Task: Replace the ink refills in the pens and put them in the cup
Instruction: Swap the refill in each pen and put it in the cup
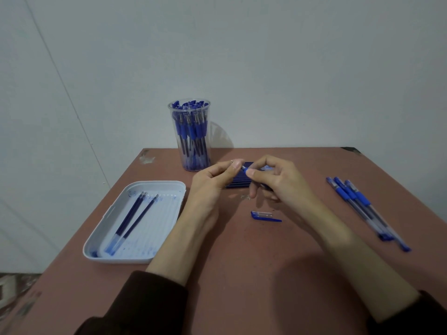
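A white plastic tray (pixel 154 184) is lying on the reddish-brown counter (pixel 242 274) just left of the left hand's wrist, holding three dark blue ink refills (pixel 131 220) side by side. Beyond the left hand, a clear plastic cup (pixel 191 134) is standing upright, packed with blue pens. The left hand (pixel 212 184) is curling its fingers, with thumb and forefinger pinching the silvery front end of a blue-gripped pen (pixel 246 170). The right hand (pixel 278 182) is gripping that same pen by its blue section. A row of dark blue fresh refills (pixel 238 183) is lying just behind both hands. A blue-clipped clear pen cap (pixel 264 216) is lying near the right wrist. Well right of the right hand, three blue capped pens (pixel 362 206) are lying together.
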